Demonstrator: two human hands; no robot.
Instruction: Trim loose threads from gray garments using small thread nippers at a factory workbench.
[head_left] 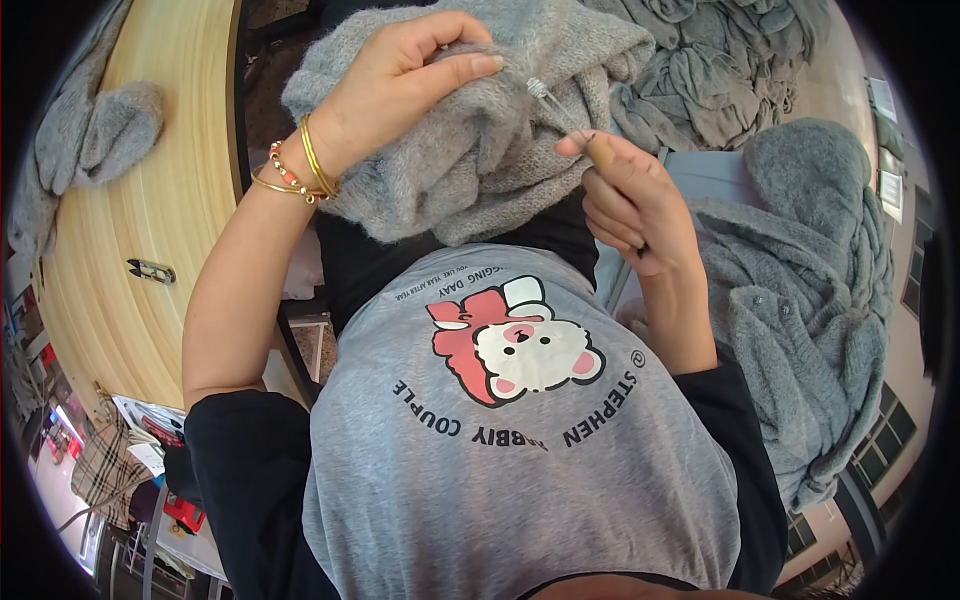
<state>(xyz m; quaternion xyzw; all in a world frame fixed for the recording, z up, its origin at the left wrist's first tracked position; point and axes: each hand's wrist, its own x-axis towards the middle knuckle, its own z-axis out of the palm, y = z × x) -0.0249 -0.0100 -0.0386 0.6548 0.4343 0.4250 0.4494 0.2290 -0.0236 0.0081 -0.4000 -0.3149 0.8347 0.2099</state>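
The left hand [400, 85] was up at the top of the view, fingers curled and closed on a fold of fuzzy grey sweater [480, 150], thumb laid out flat along the knit and pinching it against the fingers. Gold and beaded bangles [300, 170] sat at that wrist. The sweater was bunched in front of the person's chest, held up off the lap, draped over dark clothing below it. The right hand [635, 205] was just to the right of the bundle, closed around a small tool [570, 125] with a tan wooden handle and a thin, pale, clear-looking shaft; thumb and forefinger gripped the handle near its top. The tool's tip pointed up and to the left, lying against the grey knit close beside the left thumb. Whether the tip had actually gone into the fabric, I could not tell. To the right, a heap of grey knitwear [810, 290] was piled beside the right forearm, and more grey pieces [720, 70] lay spread beyond the hands at the top. On the left, the pale wooden desk [170, 200] carried another grey knit piece [95, 135] near its far end and a small pair of snips [150, 269] lying alone nearer the person.
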